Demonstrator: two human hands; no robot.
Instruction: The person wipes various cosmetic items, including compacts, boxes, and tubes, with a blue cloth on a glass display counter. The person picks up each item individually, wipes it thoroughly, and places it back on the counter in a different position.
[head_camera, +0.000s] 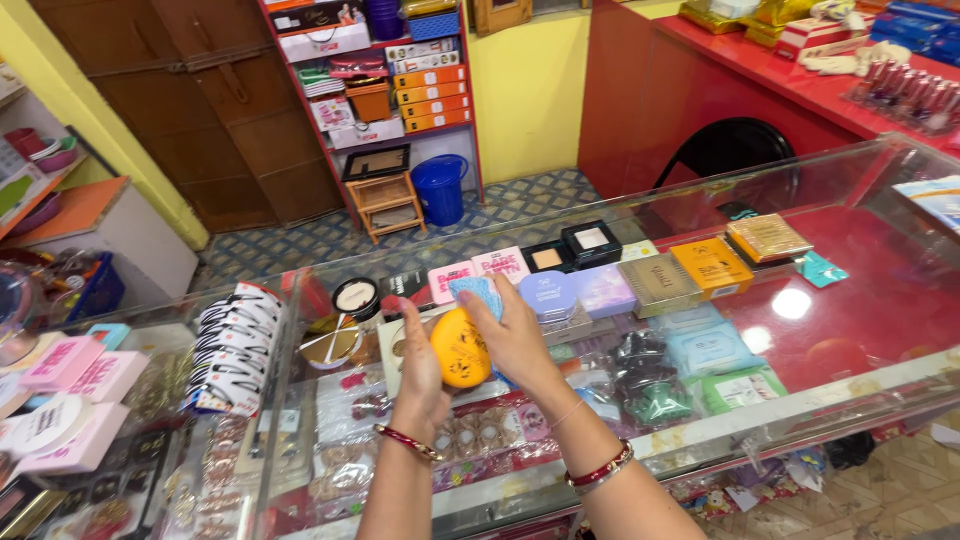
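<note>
My left hand (420, 365) grips an orange-yellow oval compact case (459, 349) from its left side, above the glass counter (800, 300). My right hand (515, 335) presses a light blue cloth (478, 291) against the top of the case. Both wrists wear red bangles. The case hides part of my right palm.
A row of small cosmetic boxes lies on the counter: pink (450, 277), black (590, 242), lilac (548, 295), tan (660, 284), orange (712, 265) and gold (768, 236). A card of hair clips (238, 345) stands at left. Pink boxes (75, 375) lie far left. Behind are shelves (380, 90), a blue bucket (439, 188) and a black chair (730, 150).
</note>
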